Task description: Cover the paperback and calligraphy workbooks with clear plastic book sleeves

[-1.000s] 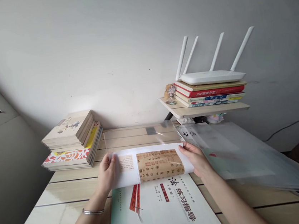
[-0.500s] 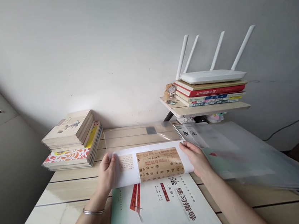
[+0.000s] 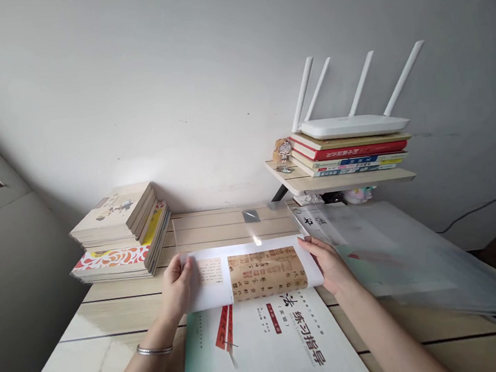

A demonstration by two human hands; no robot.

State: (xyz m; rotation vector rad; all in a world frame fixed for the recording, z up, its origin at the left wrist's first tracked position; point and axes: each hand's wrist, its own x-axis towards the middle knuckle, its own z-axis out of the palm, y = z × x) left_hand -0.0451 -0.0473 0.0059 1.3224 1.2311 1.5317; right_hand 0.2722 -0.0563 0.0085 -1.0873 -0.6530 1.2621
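Note:
A workbook lies in front of me, its pale cover [image 3: 267,351] with green edge, red marks and Chinese characters facing up. Its far part is folded back toward me, showing an inner page [image 3: 267,273] with a brown calligraphy print. My left hand [image 3: 178,283] pinches the left edge of this folded part, thumb on top. At the right edge, my right hand [image 3: 328,260] grips it too, near the corner. Beyond the fold extends a clear plastic book cover [image 3: 217,228] with a small dark square on it. How far the plastic runs under the book is hidden.
Stacked books [image 3: 118,224] stand at the back left. On the right lie translucent plastic covers [image 3: 417,256], with a printed cover showing beneath. A low shelf [image 3: 346,181] carries books [image 3: 360,150] and a white router [image 3: 353,126]. The wooden table [image 3: 84,360] meets the wall.
Both hands keep their hold on the folded part. The page has shifted very slightly to the right, and the glare on the clear plastic has moved.

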